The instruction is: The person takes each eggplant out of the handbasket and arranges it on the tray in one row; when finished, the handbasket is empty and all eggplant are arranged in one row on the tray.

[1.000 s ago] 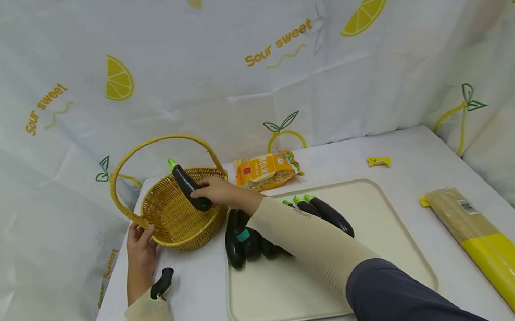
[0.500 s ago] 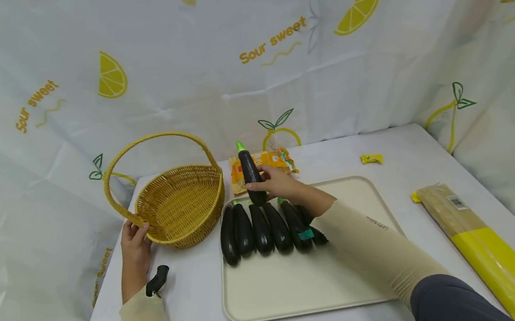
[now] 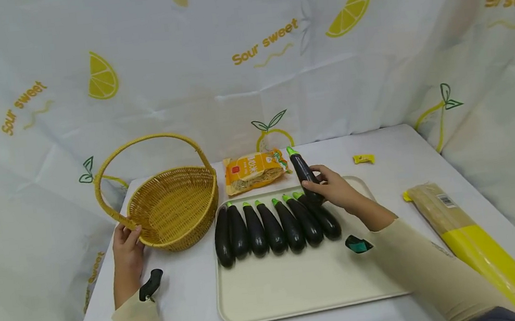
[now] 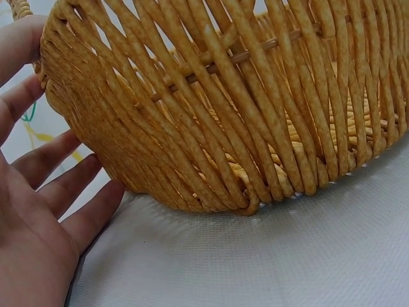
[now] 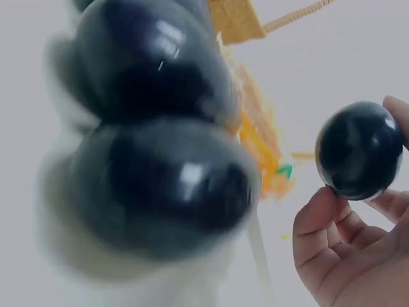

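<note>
My right hand [image 3: 336, 189] grips a dark eggplant [image 3: 302, 169] with a green stem end, raised and tilted over the tray's back edge. Its rounded end [image 5: 358, 150] shows between thumb and fingers in the right wrist view. Below lies a row of several eggplants [image 3: 255, 231] side by side on the beige tray [image 3: 271, 295], stems toward the back. At the left, my left hand [image 3: 127, 250] holds the wicker basket [image 3: 190, 235] at its rim by the handle's base. In the left wrist view its fingers [image 4: 70, 163] lie against the basket's woven side.
Behind the tray lies an orange food packet [image 3: 256, 172]. A small yellow wrapped piece [image 3: 363, 159] sits at the back right. Along the right side stretches a long yellow and tan package [image 3: 473, 242]. A printed white curtain [image 3: 160, 87] closes off the back.
My right hand has carried the eggplant from over the basket rightward to above the right end of the row. My left hand stays at the basket's rim. The head view has shifted slightly.
</note>
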Tool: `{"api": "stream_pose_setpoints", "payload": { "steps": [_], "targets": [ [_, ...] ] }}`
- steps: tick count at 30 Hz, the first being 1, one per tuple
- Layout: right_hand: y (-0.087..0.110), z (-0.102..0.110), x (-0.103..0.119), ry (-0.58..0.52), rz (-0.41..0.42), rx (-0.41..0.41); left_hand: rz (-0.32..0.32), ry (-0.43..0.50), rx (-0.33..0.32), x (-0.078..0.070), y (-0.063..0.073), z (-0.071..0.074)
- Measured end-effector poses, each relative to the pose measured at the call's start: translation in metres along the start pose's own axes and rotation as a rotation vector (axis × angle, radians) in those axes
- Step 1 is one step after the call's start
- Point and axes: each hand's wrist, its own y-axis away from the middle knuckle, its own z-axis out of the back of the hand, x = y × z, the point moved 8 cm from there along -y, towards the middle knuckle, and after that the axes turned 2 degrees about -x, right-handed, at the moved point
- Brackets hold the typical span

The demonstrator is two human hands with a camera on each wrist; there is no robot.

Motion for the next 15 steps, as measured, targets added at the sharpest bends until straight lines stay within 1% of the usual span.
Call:
{"api": "stream_pose_setpoints", "payload": {
  "steps": [4, 7, 12, 13, 15],
  "targets": [
    [0.012, 0.019, -0.018, 0.111, -0.030, -0.059, 0.005, -0.005, -0.002, 0.000, 0.002, 0.001],
    [0.021, 0.029, -0.032, 0.162, -0.052, -0.093, 0.014, 0.000, 0.002, 0.001, 0.003, 0.000],
    [0.031, 0.034, -0.048, 0.182, -0.061, -0.100, 0.011, 0.014, -0.006, 0.000, 0.002, 0.001],
    [0.032, 0.035, -0.050, 0.196, -0.073, -0.105, 0.011, 0.015, -0.007, -0.001, 0.002, 0.001],
    [0.035, 0.036, -0.053, 0.261, -0.086, -0.111, 0.014, 0.020, -0.008, -0.001, 0.002, 0.002]
  ]
}}
